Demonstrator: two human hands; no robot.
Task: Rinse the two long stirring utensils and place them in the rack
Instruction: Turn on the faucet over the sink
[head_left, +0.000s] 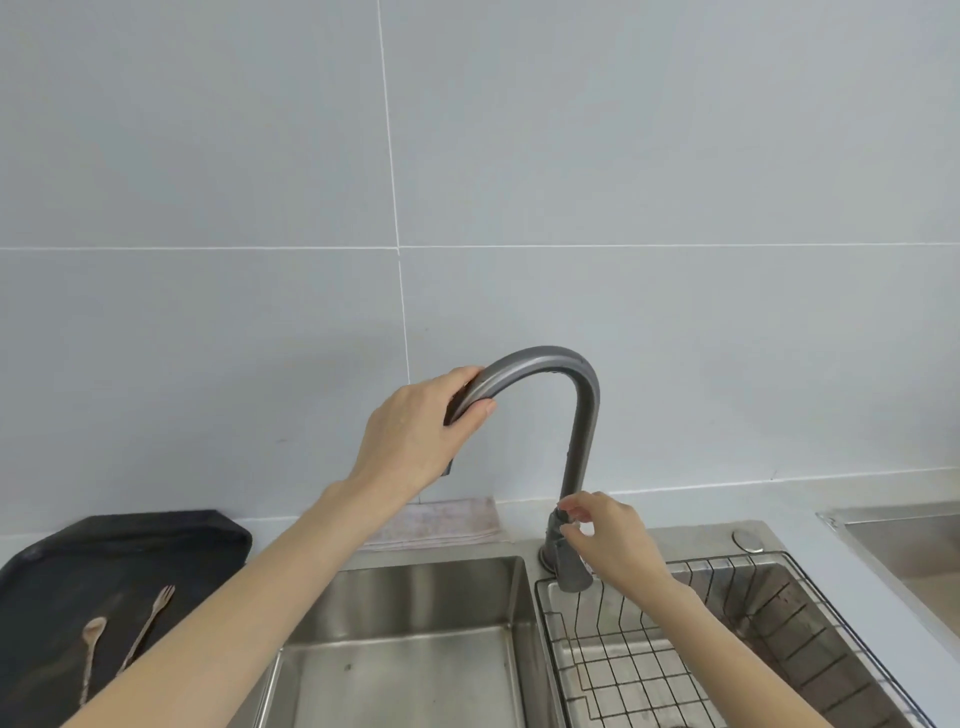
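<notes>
Two long pale stirring utensils lie on a black tray (78, 561) at the lower left: one with a spoon end (92, 636) and one with a fork end (150, 623). My left hand (415, 431) is wrapped around the spout end of the grey arched faucet (576, 426), above the left sink basin (415, 639). My right hand (613, 540) rests its fingertips on the faucet's lever at the base. A black wire rack (675, 649) sits in the right basin. No water is seen running.
A folded cloth (441, 522) lies behind the left basin against the grey tiled wall. A round sink button (746, 540) sits on the steel rim. Another steel surface (914, 540) begins at the far right.
</notes>
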